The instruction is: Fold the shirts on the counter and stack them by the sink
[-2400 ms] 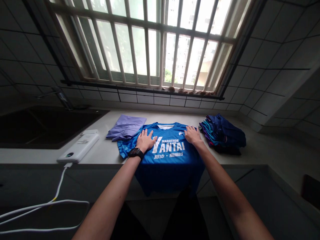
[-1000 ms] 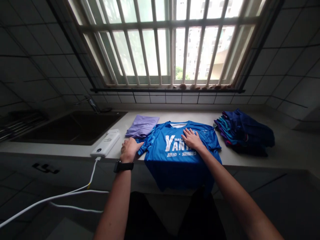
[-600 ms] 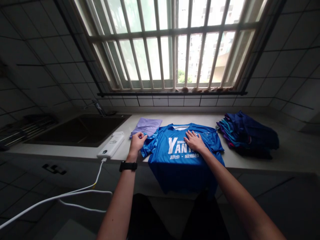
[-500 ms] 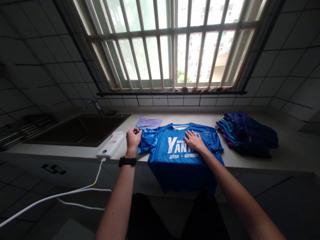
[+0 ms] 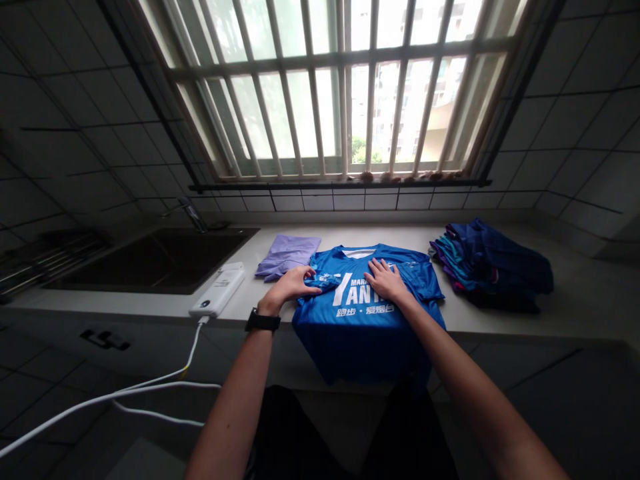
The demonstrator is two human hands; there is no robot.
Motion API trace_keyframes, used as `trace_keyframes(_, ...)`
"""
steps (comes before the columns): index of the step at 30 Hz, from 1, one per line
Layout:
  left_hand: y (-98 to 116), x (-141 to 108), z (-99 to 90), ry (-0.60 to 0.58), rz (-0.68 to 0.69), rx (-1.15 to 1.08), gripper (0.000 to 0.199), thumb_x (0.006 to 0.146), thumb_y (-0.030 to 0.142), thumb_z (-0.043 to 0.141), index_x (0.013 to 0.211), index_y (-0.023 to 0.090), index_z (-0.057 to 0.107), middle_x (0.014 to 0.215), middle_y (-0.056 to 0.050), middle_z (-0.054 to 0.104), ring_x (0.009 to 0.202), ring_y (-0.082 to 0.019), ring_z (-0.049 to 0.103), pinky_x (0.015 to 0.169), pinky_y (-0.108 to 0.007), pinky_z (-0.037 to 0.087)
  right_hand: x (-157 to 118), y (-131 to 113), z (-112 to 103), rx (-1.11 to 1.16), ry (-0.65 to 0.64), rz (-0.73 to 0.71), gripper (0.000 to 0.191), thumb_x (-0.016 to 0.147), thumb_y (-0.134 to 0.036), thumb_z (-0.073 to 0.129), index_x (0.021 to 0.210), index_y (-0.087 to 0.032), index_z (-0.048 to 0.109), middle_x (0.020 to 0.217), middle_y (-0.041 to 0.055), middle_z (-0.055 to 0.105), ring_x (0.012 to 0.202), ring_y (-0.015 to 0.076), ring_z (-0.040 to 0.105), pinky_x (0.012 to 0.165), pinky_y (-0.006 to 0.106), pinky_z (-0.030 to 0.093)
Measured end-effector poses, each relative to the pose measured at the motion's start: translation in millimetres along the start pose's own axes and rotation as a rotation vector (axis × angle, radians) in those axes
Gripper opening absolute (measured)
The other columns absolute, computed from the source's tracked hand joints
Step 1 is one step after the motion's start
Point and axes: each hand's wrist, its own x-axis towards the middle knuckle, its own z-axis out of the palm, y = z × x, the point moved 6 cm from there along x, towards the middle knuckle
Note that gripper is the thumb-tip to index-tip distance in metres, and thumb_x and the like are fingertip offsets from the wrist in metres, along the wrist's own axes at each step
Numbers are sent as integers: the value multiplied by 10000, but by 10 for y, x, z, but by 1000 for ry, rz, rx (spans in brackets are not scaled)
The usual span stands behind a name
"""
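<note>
On the blue short-sleeved jersey we read, in white, "MARA" above a large "YANT", both cut off by the right hand, and below them "跑步·爱烟台". We cannot make out the white marks on its sleeve, nor the power bank's label, left of the jersey.

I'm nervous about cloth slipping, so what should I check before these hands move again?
1. Left hand at the patterned sleeve: ok, fingers and thumb on either side.
2. Sleeve firmly pinched: cannot tell.
3. Right hand flat on the blue shirt: ok.
4. Whole shirt on the counter: not ok, its lower part hangs over the front edge.
5. White device apart from the shirt: ok.
</note>
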Motion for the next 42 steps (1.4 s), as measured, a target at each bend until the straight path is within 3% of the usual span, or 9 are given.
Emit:
trace_keyframes(6,60,-67,-59,3,12,-62,253,664,363,813,801,214,661,708,12,610,728,-191,615,651,-301,507,-3,-3,-1,15,10,-8,654,1100,-475,247,1679,-174,284,1770,93,181,1639,301,125,1293,570,141)
trace_keyframes(13,249,-151,-113,100,33,-589,504,737,565,801,1031,191,634,1014,-54,682,883,-185,674,707,-290,566,0,3,2,12,6,-3,651,1099,-469,258,1680,-176,281,1768,94,188,1639,297,129,1291,571,147)
trace_keyframes(18,272,-169,162,-213,79,-631,484,788,550,775,1091,188,667,985,-58,725,839,-193,719,817,-363,607,-6,-7,-9,11,2,0,658,1097,-476,254,1682,-175,278,1772,87,169,1641,293,116,1294,562,138)
trace_keyframes(23,144,-44,199,61,-5,-156,315,807,500,716,851,190,687,843,-71,734,841,-252,716,793,-367,593,-1,-5,-4,17,-4,6,659,1094,-479,247,1683,-184,276,1773,86,160,1641,290,117,1294,561,134)
trace_keyframes(26,247,8,358,-64,112,54,253,806,422,716,912,196,754,963,-83,764,943,-273,721,887,-365,579,4,-6,0,18,-3,1,664,1092,-476,245,1684,-175,271,1773,85,155,1641,293,115,1294,564,131)
trace_keyframes(29,321,26,510,-139,180,211,397,830,435,714,1147,205,779,1217,-127,735,1151,-316,683,1043,-397,529,8,-4,3,16,-1,5,664,1091,-477,250,1684,-179,272,1771,92,159,1640,294,117,1291,566,132)
trace_keyframes(34,254,99,722,-118,14,404,630,1017,534,440,1578,254,501,1682,-181,385,1576,-417,293,1248,-610,264,9,-9,-4,19,2,6,670,1094,-487,245,1688,-176,259,1772,83,165,1641,293,117,1294,572,124)
trace_keyframes(37,203,163,831,-195,-63,383,672,1048,592,304,1650,300,366,1756,-139,227,1623,-416,152,1246,-690,179,2,-7,-15,2,4,10,670,1096,-495,239,1687,-180,264,1770,87,173,1641,291,122,1293,565,136)
trace_keyframes(42,157,328,806,-189,-116,361,707,1046,649,236,1671,326,302,1773,-96,145,1639,-378,92,1267,-662,166,18,-13,-13,-8,7,15,665,1093,-499,256,1684,-194,277,1770,78,177,1640,286,129,1296,556,145)
